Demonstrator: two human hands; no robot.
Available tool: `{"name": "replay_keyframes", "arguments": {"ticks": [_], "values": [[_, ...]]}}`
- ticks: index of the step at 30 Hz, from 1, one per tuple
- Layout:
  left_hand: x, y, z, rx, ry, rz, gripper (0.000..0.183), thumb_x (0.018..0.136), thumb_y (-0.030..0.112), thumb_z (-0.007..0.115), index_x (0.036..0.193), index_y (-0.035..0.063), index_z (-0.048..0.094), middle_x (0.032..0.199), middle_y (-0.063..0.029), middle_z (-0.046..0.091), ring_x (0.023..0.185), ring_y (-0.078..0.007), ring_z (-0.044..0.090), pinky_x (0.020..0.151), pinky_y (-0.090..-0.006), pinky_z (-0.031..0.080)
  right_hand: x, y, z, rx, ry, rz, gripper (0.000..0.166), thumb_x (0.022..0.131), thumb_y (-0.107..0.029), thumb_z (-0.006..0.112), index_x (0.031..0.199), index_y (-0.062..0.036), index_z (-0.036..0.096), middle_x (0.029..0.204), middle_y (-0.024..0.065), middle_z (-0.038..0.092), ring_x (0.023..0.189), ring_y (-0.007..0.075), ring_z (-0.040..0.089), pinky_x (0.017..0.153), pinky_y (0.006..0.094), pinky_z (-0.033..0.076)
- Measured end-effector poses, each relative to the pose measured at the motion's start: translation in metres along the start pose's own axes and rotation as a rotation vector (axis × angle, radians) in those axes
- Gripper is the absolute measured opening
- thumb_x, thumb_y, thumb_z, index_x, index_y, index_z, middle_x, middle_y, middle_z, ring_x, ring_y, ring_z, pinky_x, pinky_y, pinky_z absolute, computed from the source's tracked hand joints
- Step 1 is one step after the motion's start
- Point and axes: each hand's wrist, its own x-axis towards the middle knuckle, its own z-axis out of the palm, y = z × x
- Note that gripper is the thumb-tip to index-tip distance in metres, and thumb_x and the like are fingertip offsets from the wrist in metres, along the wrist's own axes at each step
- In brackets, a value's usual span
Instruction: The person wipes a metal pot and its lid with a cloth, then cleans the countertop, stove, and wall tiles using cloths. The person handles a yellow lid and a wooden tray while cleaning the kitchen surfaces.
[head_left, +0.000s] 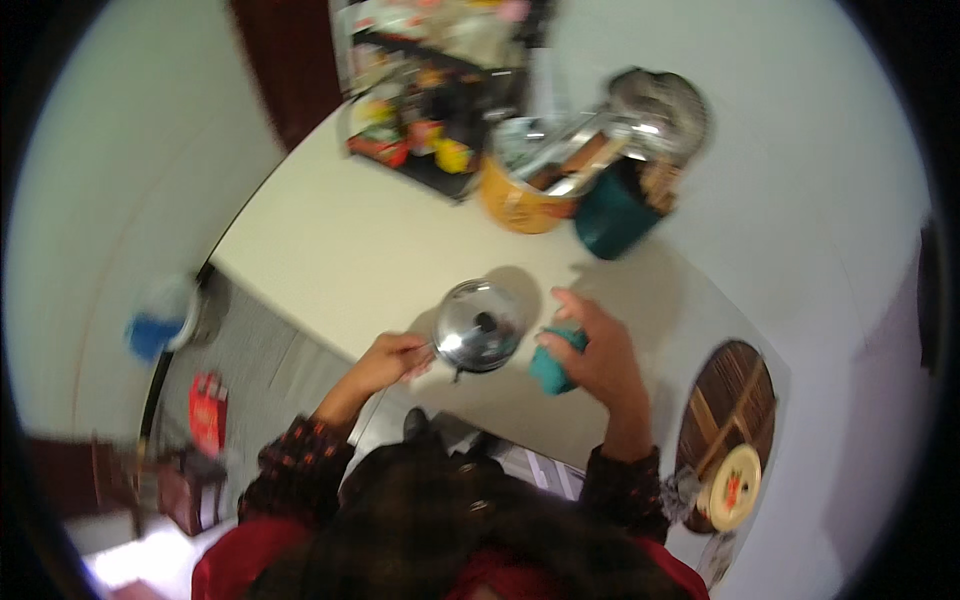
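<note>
My left hand (390, 360) grips the thin handle of a small shiny metal vessel with a black knob (480, 326) in the middle of its round top. It is over the cream tabletop (322, 217), near the front edge; whether it touches the table is unclear. Just to its right, my right hand (606, 352) holds a bunched teal cloth (551, 371) under the thumb, with the forefinger stretched out towards the vessel. Cloth and vessel are apart. Blur hides the finer details of both.
A yellow round container (517, 206) holding utensils and a dark green holder (615, 217) stand at the back by the wall. Left of them is a black rack (427, 169) with packets. To the right are a round wooden board (727, 397) and a cream lid (735, 487).
</note>
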Motion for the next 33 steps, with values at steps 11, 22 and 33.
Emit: {"name": "replay_keyframes", "arguments": {"ticks": [11, 22, 33], "values": [[0.124, 0.056, 0.165, -0.24, -0.184, -0.004, 0.019, 0.096, 0.019, 0.057, 0.085, 0.0044, 0.062, 0.072, -0.0025, 0.062, 0.059, -0.0104, 0.057, 0.051, -0.0243, 0.046, -0.206, 0.103, -0.034, 0.023, 0.397, 0.511, 0.045, 0.078, -0.019, 0.075, 0.118, -0.0016, 0.062, 0.093, 0.0155, 0.067, 0.086, 0.0262, 0.065, 0.076, 0.036, 0.051], [0.308, 0.076, 0.333, -0.303, 0.076, 0.064, 0.016, 0.094, 0.013, 0.054, 0.085, 0.0028, 0.062, 0.068, -0.0059, 0.062, 0.05, -0.014, 0.056, 0.043, -0.0274, 0.045, -0.292, 0.162, -0.052, 0.055, 0.491, 0.644, 0.045, 0.078, -0.022, 0.076, 0.114, -0.0008, 0.062, 0.095, 0.0187, 0.065, 0.087, 0.0313, 0.066, 0.073, 0.0396, 0.052], [0.367, 0.088, 0.348, -0.304, 0.221, 0.157, 0.023, 0.094, 0.026, 0.063, 0.09, 0.0035, 0.061, 0.084, -0.0056, 0.062, 0.058, -0.018, 0.061, 0.051, -0.0306, 0.053, -0.302, 0.199, -0.059, 0.149, 0.554, 0.619, 0.038, 0.083, -0.023, 0.072, 0.112, -0.0005, 0.063, 0.097, 0.0177, 0.066, 0.088, 0.0287, 0.066, 0.076, 0.0368, 0.051]]}}
